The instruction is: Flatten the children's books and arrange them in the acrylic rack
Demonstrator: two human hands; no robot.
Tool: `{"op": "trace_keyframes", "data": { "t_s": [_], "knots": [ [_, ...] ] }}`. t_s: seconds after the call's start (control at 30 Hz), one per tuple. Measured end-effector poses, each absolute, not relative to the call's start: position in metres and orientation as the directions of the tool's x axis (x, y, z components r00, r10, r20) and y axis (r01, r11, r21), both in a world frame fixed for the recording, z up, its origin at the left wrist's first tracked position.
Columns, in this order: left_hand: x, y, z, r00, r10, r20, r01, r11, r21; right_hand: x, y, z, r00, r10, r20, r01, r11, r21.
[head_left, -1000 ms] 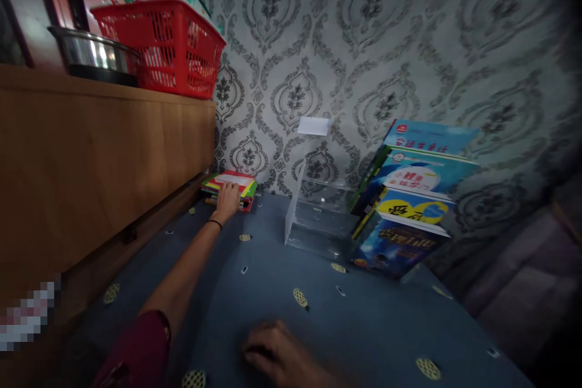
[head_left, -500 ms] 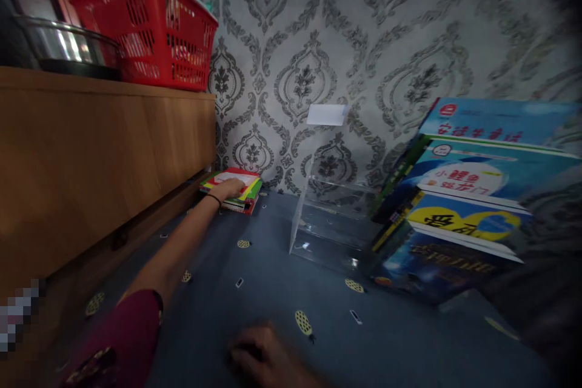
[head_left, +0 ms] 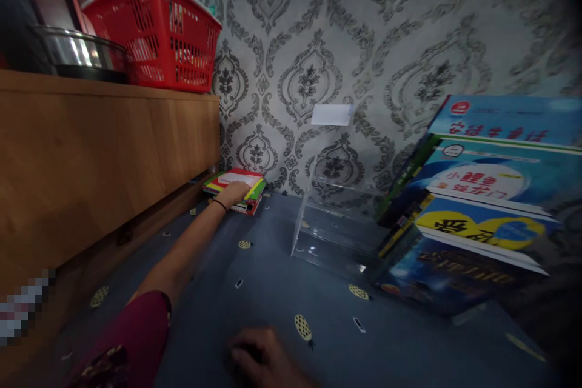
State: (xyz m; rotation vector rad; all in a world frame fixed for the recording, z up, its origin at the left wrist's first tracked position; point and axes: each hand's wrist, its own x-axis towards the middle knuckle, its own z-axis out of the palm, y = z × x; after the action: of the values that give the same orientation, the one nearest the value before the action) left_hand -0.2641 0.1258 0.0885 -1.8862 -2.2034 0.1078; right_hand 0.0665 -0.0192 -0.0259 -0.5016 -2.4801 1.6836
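Nearest, the right hand (head_left: 268, 353) is on or just over the blue tabletop (head_left: 273, 279), its fingers loosely bent and released. Beyond these fingers, to their right, are a clear rack (head_left: 325, 236) and tilted books (head_left: 482, 182). Farther, the left hand (head_left: 233, 194) has its fingers upon the book stack (head_left: 248, 177); whether they grasp it, I cannot tell.

The left arm (head_left: 177, 257) stretches far forward, its bare forearm running back and leftward from the left hand (head_left: 234, 193). That hand is back up, wrist (head_left: 215, 212) nearly in line with the forearm, its fingertips hard to make out. The right hand (head_left: 266, 351), slightly blurred, sits much nearer the body than the left, fingers loosely curled, a hollow between them and the thumb.
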Motion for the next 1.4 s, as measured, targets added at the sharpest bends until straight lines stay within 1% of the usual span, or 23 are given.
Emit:
{"op": "trace_keyframes", "data": {
  "t_s": [0.13,0.23,0.43,0.67,0.77,0.93,1.03,1.13,1.27,1.4],
  "knots": [
    [-0.254,0.118,0.088,-0.159,0.970,0.181,0.958,0.196,-0.210,0.065,-0.018,-0.035,-0.942,0.328,-0.066,0.176,0.318,-0.931],
    [-0.248,0.113,0.089,-0.172,0.964,0.203,0.956,0.212,-0.200,0.066,-0.018,-0.032,-0.941,0.333,-0.065,0.173,0.307,-0.936],
    [-0.236,0.101,0.096,-0.189,0.953,0.236,0.951,0.237,-0.197,0.063,-0.019,-0.019,-0.956,0.286,-0.064,0.138,0.245,-0.960],
    [-0.213,0.082,0.090,-0.148,0.944,0.294,0.959,0.210,-0.190,0.065,-0.018,-0.031,-0.943,0.329,-0.046,0.122,0.213,-0.969],
    [-0.217,0.069,0.083,-0.165,0.943,0.290,0.957,0.224,-0.183,0.065,-0.018,-0.035,-0.940,0.335,-0.059,0.130,0.194,-0.972],
    [-0.241,0.042,0.077,-0.265,0.926,0.271,0.928,0.320,-0.188,0.062,-0.018,-0.032,-0.945,0.324,-0.050,0.112,0.177,-0.978],
    [-0.245,0.032,0.075,-0.275,0.925,0.261,0.923,0.330,-0.197,0.059,-0.017,-0.029,-0.948,0.307,-0.079,0.119,0.114,-0.986],
    [-0.233,0.031,0.072,-0.267,0.928,0.261,0.922,0.325,-0.210,0.058,-0.018,-0.028,-0.942,0.320,-0.101,0.124,0.050,-0.991],
    [-0.204,0.030,0.067,-0.249,0.932,0.265,0.920,0.313,-0.236,0.058,-0.017,-0.024,-0.929,0.359,-0.092,0.087,-0.029,-0.996],
    [-0.174,0.018,0.060,-0.243,0.934,0.260,0.915,0.310,-0.259,0.058,-0.008,-0.018,-0.900,0.434,-0.040,0.010,-0.071,-0.997]
  ]
}}
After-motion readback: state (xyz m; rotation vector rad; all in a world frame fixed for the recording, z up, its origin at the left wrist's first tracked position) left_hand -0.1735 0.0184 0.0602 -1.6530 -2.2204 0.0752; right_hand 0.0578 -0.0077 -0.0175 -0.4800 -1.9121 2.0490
